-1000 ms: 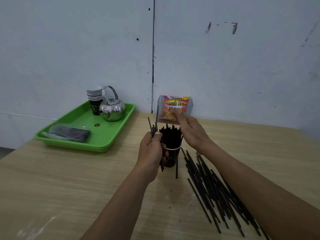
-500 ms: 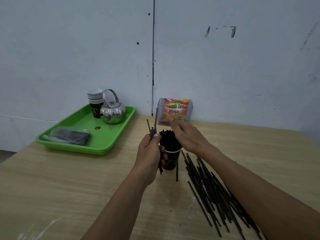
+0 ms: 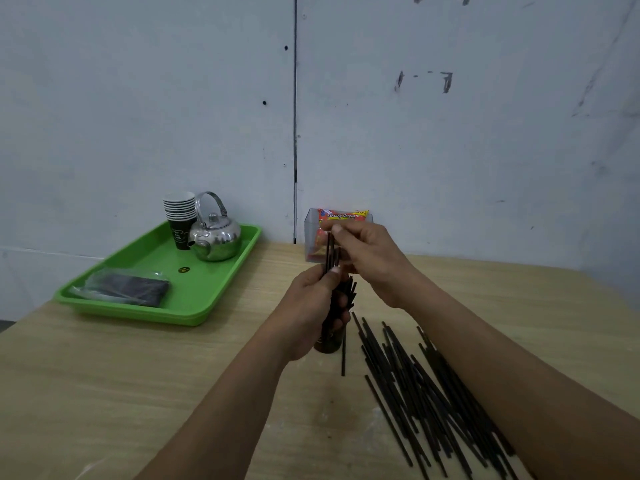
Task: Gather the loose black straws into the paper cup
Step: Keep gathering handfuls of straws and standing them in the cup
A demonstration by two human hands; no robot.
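Left hand point(image 3: 313, 308) grips few straws point(image 3: 330, 254) upright above cup point(image 3: 329, 342) — right hand point(image 3: 367, 258) pinches their tops. Loose pile point(image 3: 426, 400) lies beside cup, on table point(image 3: 138, 375). Straws likely light, thin, slippery (pinch mid-length).

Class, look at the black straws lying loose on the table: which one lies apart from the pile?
The single straw just right of the paper cup, pointing straight toward the person. The others lie slanted and overlapping in the pile further right.
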